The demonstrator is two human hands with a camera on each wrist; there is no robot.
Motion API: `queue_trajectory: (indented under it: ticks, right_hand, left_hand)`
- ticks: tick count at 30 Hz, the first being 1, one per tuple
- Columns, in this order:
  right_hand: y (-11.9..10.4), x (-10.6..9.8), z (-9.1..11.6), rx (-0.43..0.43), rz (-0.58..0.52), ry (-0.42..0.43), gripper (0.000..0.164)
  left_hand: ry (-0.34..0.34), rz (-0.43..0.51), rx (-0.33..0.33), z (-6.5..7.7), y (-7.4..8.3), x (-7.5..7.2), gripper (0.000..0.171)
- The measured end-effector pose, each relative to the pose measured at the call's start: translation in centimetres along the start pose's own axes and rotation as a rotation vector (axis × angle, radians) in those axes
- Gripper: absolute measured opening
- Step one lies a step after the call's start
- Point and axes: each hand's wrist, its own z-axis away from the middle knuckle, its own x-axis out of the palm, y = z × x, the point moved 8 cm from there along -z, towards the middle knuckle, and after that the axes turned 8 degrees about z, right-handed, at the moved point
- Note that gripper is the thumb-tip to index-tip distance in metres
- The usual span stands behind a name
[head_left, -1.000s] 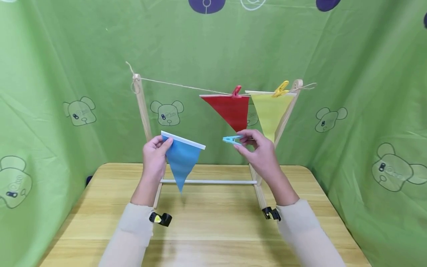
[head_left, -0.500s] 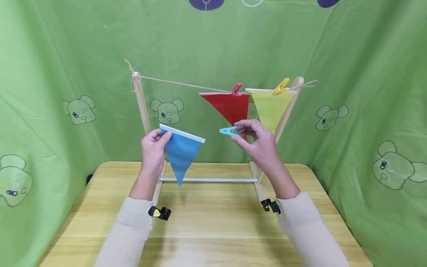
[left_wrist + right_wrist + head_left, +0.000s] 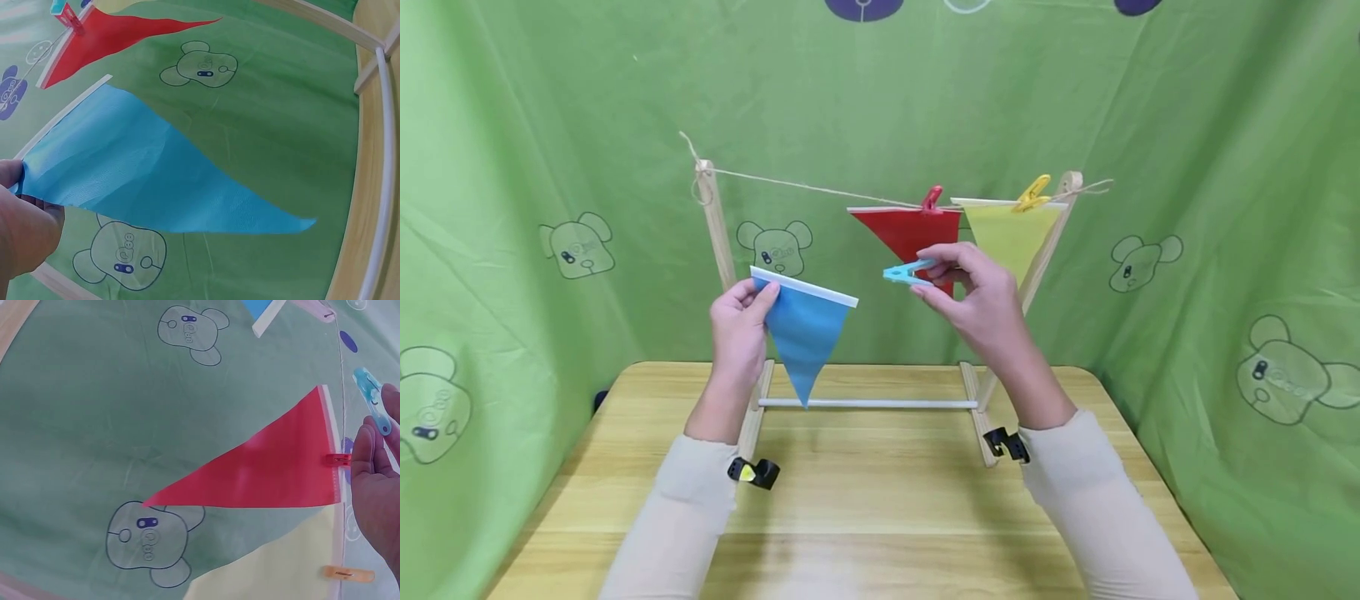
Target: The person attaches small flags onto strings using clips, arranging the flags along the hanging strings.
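Note:
My left hand (image 3: pixel 739 325) pinches a blue triangular pennant (image 3: pixel 808 329) by the left end of its white top strip; its point hangs down, apart from the string. Between thumb and fingers of my right hand (image 3: pixel 981 296) is a light blue clothespin (image 3: pixel 904 272), its tip turned left toward the pennant. In the right wrist view the clothespin (image 3: pixel 371 400) stands beside the string. Behind my right hand a red pennant (image 3: pixel 917 229) hangs on the string (image 3: pixel 812 190) under a red clothespin (image 3: pixel 932 198). To its right a yellow pennant (image 3: pixel 1011 237) hangs by a yellow clothespin (image 3: pixel 1032 194).
The string runs between two wooden posts (image 3: pixel 718 233), sagging toward the red pennant. A white rod (image 3: pixel 865 404) joins the posts low down, over the wooden table (image 3: pixel 865 517). Green cloth (image 3: pixel 625 108) with bear drawings surrounds the table at the back and sides.
Both hands have risen toward the string, with the blue pennant and the light blue clothespin in them. The right hand has also shifted slightly left. The hung pennants stay in place.

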Motion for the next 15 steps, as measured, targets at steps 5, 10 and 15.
queue_trajectory:
  ticks: [5,10,15]
  right_hand:
    - [-0.9,-0.1,-0.9,-0.017,0.016,0.001,0.038]
    - [-1.8,-0.2,-2.0,-0.038,0.031,-0.002,0.036]
    - [-2.6,-0.2,-2.9,-0.059,0.014,0.005,0.034]
  left_hand:
    - [0.006,0.027,-0.006,-0.2,0.3,0.3,0.017]
    - [0.007,0.05,-0.022,-0.3,0.7,0.9,0.017]
    - [0.004,0.071,-0.009,-0.2,1.0,1.1,0.019]
